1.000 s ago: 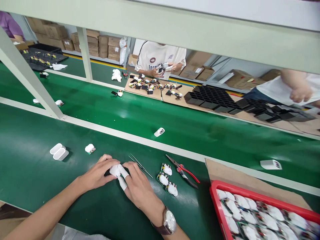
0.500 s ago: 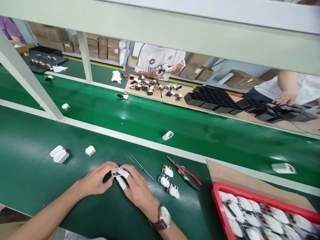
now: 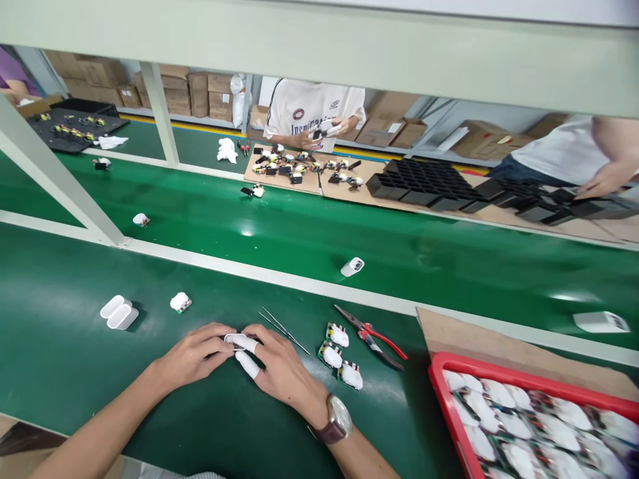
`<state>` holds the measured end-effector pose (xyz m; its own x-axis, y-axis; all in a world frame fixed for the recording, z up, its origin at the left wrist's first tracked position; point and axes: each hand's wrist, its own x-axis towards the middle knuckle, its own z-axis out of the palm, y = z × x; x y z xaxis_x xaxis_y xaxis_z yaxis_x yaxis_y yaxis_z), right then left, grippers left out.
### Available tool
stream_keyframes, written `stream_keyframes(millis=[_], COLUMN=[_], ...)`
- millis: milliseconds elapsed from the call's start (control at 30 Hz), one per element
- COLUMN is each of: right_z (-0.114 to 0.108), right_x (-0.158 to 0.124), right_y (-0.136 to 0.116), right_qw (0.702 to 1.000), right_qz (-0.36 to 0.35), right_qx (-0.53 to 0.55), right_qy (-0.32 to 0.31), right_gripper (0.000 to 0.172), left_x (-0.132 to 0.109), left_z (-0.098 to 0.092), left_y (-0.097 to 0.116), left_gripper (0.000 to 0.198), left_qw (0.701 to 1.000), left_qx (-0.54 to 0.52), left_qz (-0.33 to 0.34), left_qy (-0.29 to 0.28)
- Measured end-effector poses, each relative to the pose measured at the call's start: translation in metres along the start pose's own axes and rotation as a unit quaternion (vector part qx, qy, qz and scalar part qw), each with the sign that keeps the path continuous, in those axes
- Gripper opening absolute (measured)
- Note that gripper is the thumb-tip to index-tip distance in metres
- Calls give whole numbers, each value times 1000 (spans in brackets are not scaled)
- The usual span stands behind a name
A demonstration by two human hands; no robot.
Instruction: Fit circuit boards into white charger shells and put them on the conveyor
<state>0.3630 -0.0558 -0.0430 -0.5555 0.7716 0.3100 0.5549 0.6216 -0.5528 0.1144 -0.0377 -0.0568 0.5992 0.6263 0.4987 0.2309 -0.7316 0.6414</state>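
Fingers of the left hand (image 3: 197, 354) and right hand (image 3: 282, 369) pinch closed on a small white part (image 3: 229, 338), mostly hidden, on the green bench (image 3: 60, 346); the red tray (image 3: 442, 402) is cropped.

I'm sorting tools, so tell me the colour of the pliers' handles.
Red; the pliers lie just right of the small circuit boards, clearest in the head view.

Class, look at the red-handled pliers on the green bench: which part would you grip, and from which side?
Probably best to grip the pliers by the two handles, fingers closing across both from above, coming in from the right, the red tray side. They lie flat with the handles spread toward that tray, while the nose points away to the upper left.
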Motion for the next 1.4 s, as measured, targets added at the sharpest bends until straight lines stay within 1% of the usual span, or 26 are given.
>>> stream_keyframes(millis=[100, 200, 233, 267, 300, 333, 367, 433, 467, 500, 533, 600, 633, 700, 767, 833, 867, 933, 1033, 1100, 1167, 1200, 1233, 1300, 1367, 1400], right_z=[-2, 0, 2, 2, 3, 3, 2, 0, -2, -3, -5, -8, -9, -9, -6, -2, 1, 6, 12, 16, 21, 24, 29, 41, 58, 66], right_x=[-5, -9, -10, -11, -11, -11, -12, -14, -15, -17, -18, -21, -22, -23, -24, -25, -25, -26, -21, -11, 6, 18, 32, 62, 94, 107], right_y=[8, 12, 12, 11, 11, 12, 13, 19, 23, 28, 32, 40, 43, 46, 47, 47, 47, 47, 45, 38, 27, 20, 13, 0, -10, -14], right_qw=[995, 996, 997, 998, 997, 993, 988, 970, 958, 945, 933, 917, 914, 917, 925, 933, 936, 945, 959, 970, 980, 983, 986, 990, 991, 991], right_qz=[44, 56, 46, 34, 26, 26, 37, 87, 116, 141, 161, 182, 182, 162, 129, 97, 81, 47, 8, -9, -25, -32, -37, -41, -45, -49], right_qx=[74, 48, 23, -7, -43, -85, -129, -216, -256, -290, -317, -350, -356, -352, -341, -324, -314, -285, -223, -186, -159, -148, -138, -125, -120, -123], right_qy=[40, 53, 55, 61, 66, 72, 76, 72, 65, 59, 54, 58, 68, 91, 110, 127, 136, 156, 173, 157, 121, 100, 80, 52, 39, 35], right_gripper=[45, 44, 42, 40, 39, 38, 39, 40, 39, 38, 36, 35, 34, 35, 34, 31, 29, 29, 32, 35, 37, 38, 40, 46, 49, 44], left_x=[1, 2, 3, 5, 6, 8, 11, 17, 21, 28, 36, 58, 72, 103, 131, 147, 150, 144, 118, 97, 82, 77, 74, 76, 87, 95], left_z=[1, 1, 2, 3, 3, 4, 4, 2, -1, -5, -11, -27, -36, -56, -76, -93, -100, -113, -138, -160, -179, -185, -189, -186, -174, -166], left_y=[0, 3, 4, 5, 5, 6, 6, 2, -1, -6, -13, -31, -43, -71, -99, -123, -132, -142, -146, -146, -147, -149, -152, -160, -168, -172], left_gripper=[28, 26, 22, 16, 9, 3, 9, 23, 28, 31, 32, 33, 32, 28, 25, 26, 26, 25, 23, 30, 39, 43, 47, 50, 49, 47], left_qw=[1000, 1000, 999, 996, 990, 975, 949, 879, 855, 855, 875, 924, 938, 945, 940, 932, 929, 926, 922, 913, 904, 899, 897, 897, 902, 904], left_qx=[-1, -13, -25, -43, -71, -112, -163, -264, -289, -278, -235, -105, -45, 29, 89, 140, 158, 185, 220, 246, 270, 279, 286, 294, 299, 300], left_qz=[5, -12, -35, -72, -124, -188, -257, -375, -406, -414, -402, -346, -320, -295, -293, -300, -303, -305, -298, -301, -311, -315, -318, -314, -301, -293], left_qy=[12, 12, 6, 7, 19, 45, 77, 130, 142, 142, 136, 126, 125, 137, 150, 149, 143, 126, 117, 121, 120, 116, 111, 98, 84, 77])
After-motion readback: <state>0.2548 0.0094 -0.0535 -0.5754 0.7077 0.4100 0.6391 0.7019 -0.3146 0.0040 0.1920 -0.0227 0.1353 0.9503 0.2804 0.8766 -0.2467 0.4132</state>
